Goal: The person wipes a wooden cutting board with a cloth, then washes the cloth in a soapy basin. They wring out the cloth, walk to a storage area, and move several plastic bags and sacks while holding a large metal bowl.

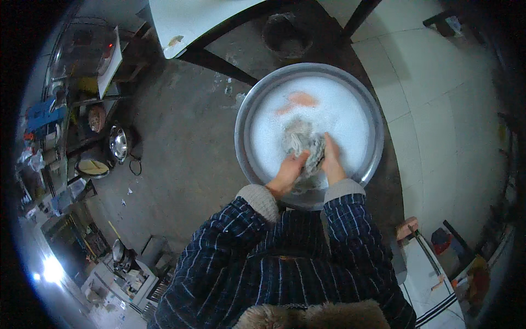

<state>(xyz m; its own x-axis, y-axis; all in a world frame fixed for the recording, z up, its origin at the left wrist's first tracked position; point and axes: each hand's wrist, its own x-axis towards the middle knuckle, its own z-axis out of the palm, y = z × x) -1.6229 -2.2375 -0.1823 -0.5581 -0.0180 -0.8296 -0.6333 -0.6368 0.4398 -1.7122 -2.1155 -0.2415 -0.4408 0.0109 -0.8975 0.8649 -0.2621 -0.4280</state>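
A wide round metal basin (pixel 241 135) stands before me, filled with white suds (pixel 349 111). Over its near half, my left hand (pixel 292 168) and my right hand (pixel 332 158) grip a bunched grey knitted cloth (pixel 313 152) between them. The cloth looks wet, and its lower part sits among the suds. My left thumb presses on its near side, while the right fingers run along its right edge. Beyond the cloth, an orange-pink patch (pixel 303 98) shows through the foam; what it is I cannot tell.
Past the basin stand a white-topped table (pixel 197 20) with dark legs and a dark bucket (pixel 286 35). Cluttered shelves (pixel 82 98) line the left, with a shiny metal bowl (pixel 118 143) nearby. Pale floor tiles (pixel 427 98) lie to the right, and a white surface (pixel 429 283) at lower right.
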